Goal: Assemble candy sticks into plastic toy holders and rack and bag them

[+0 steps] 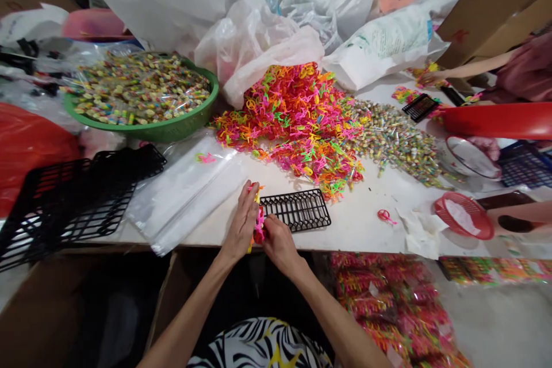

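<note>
My left hand [242,223] is closed around several small plastic toy pieces [259,224] in pink, red and yellow at the table's front edge. Its fingers point away from me, and parts of the pieces stick out beside them. My right hand [279,240] meets it from the right, fingers curled against the same pieces; its fingertips are partly hidden. A black plastic rack [297,210] with rows of slots lies flat just beyond my right hand. Behind it rises a big heap of pink, orange, red and green plastic pieces [297,115].
Small wrapped candy-like tubes [397,138] spread right of the heap, and more fill a green basin [142,129] at left. Clear plastic bags [185,195] and black racks [86,190] lie left. A red basket [463,215] stands right. Another person's hand [431,77] works at far right.
</note>
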`<state>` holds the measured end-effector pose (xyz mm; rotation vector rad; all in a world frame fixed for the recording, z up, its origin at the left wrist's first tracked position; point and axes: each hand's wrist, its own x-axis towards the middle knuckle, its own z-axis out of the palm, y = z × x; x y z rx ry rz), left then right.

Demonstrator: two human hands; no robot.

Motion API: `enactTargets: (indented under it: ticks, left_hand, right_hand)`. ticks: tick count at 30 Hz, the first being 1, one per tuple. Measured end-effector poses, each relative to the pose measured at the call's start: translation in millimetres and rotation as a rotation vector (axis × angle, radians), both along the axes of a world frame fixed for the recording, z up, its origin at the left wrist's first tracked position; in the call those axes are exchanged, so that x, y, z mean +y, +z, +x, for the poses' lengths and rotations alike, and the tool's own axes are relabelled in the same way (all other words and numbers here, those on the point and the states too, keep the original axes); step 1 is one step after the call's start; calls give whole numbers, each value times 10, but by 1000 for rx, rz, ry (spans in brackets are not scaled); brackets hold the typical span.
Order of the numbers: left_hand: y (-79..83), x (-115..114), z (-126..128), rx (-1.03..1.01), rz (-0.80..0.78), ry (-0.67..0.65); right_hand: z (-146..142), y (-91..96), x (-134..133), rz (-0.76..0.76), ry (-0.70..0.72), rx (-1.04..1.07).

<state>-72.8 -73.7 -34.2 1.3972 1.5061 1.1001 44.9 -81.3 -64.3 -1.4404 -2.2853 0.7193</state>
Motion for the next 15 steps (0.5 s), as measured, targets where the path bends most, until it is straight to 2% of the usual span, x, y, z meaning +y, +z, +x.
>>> enactTargets:
  ticks: [4,8,12,15]
  left_hand:
    - [3,3,-33,6,-9,-23]
    - [-38,4,-38,71,35,-85]
    - [-59,0,-32,99,52,-76]
    - [-51,-1,-36,79,35,-74]
  right_hand:
    - [59,13,42,-37,58,133]
    - [25,32,44,-75,7,301]
    - [33,101,69,-131,-68,508]
    - [171,154,107,-151,-178,512]
